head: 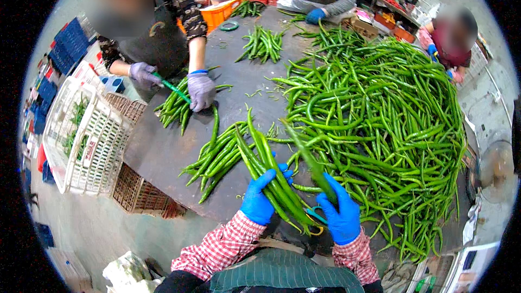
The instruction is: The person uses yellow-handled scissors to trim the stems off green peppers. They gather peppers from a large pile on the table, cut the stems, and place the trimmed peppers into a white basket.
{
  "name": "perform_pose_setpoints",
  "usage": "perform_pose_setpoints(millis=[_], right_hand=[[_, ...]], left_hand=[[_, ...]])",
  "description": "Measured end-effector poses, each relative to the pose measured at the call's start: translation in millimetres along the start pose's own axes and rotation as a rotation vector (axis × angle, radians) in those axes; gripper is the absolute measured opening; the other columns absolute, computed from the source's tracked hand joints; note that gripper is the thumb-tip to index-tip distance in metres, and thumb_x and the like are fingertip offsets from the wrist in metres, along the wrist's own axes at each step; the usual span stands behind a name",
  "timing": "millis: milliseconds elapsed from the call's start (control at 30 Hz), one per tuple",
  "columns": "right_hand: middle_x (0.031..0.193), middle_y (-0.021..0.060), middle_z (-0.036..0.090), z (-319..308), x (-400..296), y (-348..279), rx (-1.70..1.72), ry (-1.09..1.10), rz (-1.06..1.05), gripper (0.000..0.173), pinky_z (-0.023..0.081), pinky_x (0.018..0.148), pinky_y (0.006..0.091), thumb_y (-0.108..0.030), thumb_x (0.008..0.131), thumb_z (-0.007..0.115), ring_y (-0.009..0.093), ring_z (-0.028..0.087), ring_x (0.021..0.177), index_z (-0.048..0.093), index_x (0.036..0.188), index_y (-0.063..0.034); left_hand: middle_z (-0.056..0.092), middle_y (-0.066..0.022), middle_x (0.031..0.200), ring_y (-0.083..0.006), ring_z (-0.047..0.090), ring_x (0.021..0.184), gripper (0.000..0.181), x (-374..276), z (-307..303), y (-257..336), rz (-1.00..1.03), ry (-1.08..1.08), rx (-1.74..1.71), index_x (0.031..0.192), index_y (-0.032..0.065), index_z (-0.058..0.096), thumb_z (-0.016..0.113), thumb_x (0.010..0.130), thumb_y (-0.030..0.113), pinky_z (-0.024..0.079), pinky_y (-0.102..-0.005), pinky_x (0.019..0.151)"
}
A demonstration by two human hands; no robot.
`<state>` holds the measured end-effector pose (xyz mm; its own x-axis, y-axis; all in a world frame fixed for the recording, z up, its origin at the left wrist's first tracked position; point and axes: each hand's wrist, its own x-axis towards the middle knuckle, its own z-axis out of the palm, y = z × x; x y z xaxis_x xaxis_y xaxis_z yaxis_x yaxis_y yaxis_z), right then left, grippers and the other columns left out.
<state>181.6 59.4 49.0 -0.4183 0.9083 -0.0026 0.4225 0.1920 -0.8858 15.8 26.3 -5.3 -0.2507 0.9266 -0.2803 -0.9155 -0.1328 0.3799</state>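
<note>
My left hand (260, 197), in a blue glove, grips several long green chili peppers (270, 171) as a loose bunch. A single long green pepper (309, 162), blurred at its far end, is held in my blue-gloved right hand (340, 211). Between my hands, near the table's front edge, lies a teal loop handle (316, 213), partly hidden behind the peppers. Left of my left hand, a small pile of peppers (224, 154) rests on the dark table (163, 158). A large heap of loose green peppers (378, 122) spreads to the right of my right hand.
Across the table at left, a co-worker's gloved hands (201, 91) hold green tape (175, 89) at a pepper bunch. Another bunch (263, 44) and a green tape roll (229, 26) lie farther back. White plastic crates (97, 150) stand left. Other people work around the heap.
</note>
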Motion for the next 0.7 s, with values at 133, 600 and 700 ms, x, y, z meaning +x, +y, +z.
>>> perform_pose_setpoints(millis=[133,600,700], right_hand=[[0.092,0.0182,0.053,26.5,7.2,17.3,-0.288,-0.046,-0.415,0.044,0.044,0.065,0.0396,-0.008,0.076,0.047,0.032,0.053,0.078,0.038,0.119,-0.0064],[0.075,0.0155,0.057,-51.2,54.8,86.6,-0.210,0.138,-0.177,0.039,0.045,0.060,0.0400,-0.026,0.080,0.047,0.030,0.055,0.067,0.042,0.117,-0.0167],[0.069,0.0188,0.057,-79.9,82.6,117.5,-0.444,0.180,0.255,0.044,0.044,0.057,0.0443,-0.035,0.080,0.045,0.034,0.055,0.063,0.038,0.121,-0.0221]], left_hand=[[0.049,-0.0158,0.107,-0.0254,0.047,0.101,0.041,0.4,-14.3,-8.5,-0.141,-0.034,-0.061,0.113,-0.0015,0.041,0.050,0.081,0.023,0.040,-0.0375,0.085],[0.055,-0.0070,0.092,-0.0181,0.054,0.082,0.046,3.5,-11.9,-9.2,-0.101,0.049,0.119,0.121,0.0099,0.034,0.051,0.078,0.012,0.045,-0.0322,0.074],[0.056,-0.0054,0.094,-0.0172,0.054,0.083,0.041,2.7,-4.0,-12.9,-0.101,0.028,0.166,0.119,0.0104,0.037,0.049,0.080,0.015,0.044,-0.0313,0.076]])
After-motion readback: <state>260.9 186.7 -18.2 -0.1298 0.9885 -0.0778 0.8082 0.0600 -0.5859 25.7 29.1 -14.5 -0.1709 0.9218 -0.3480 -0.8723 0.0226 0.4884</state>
